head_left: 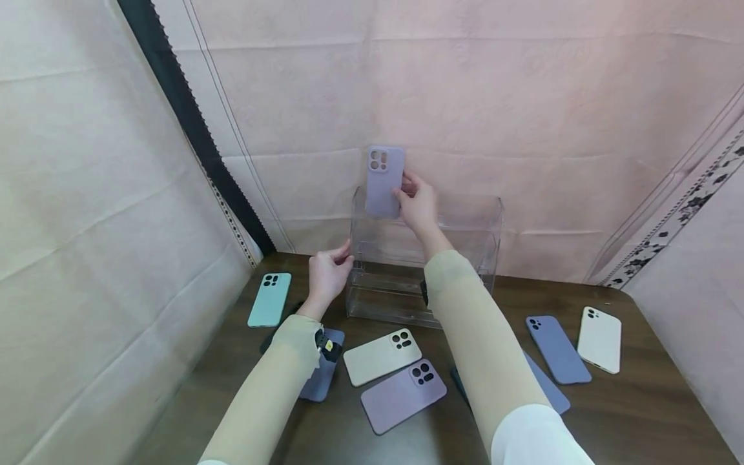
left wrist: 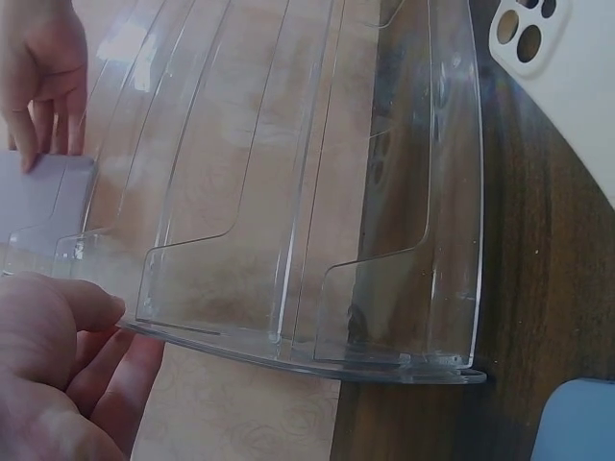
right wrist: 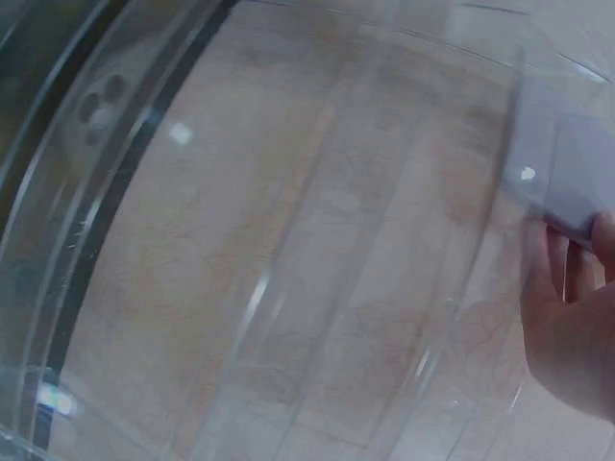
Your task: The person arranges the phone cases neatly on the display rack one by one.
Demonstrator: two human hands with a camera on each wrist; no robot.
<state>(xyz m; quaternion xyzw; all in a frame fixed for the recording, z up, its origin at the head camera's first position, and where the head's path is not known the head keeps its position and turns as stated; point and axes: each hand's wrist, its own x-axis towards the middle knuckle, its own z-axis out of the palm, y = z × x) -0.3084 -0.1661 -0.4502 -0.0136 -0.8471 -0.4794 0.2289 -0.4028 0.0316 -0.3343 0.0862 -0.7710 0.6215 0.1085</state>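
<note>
My right hand (head_left: 420, 203) pinches a lavender phone case (head_left: 383, 190) by its right edge. The case stands upright, camera cutouts at the top, at the left end of the top tier of a clear acrylic tiered display rack (head_left: 395, 314). My left hand (head_left: 328, 274) grips the rack's left side edge between thumb and fingers. In the left wrist view, the left thumb lies over the clear side panel (left wrist: 221, 279) with fingers beneath. Seen through the plastic in the right wrist view, the right fingers hold the case's edge; the case's far end is cut off.
A mint case (head_left: 270, 300) lies left of the rack. Before it are a cream case (head_left: 380, 358), a purple case (head_left: 401, 400) and a blue case (head_left: 316, 381) partly under the left forearm. At right lie another blue case (head_left: 558, 349) and a white case (head_left: 600, 339). Cloth (head_left: 523, 97) hangs behind.
</note>
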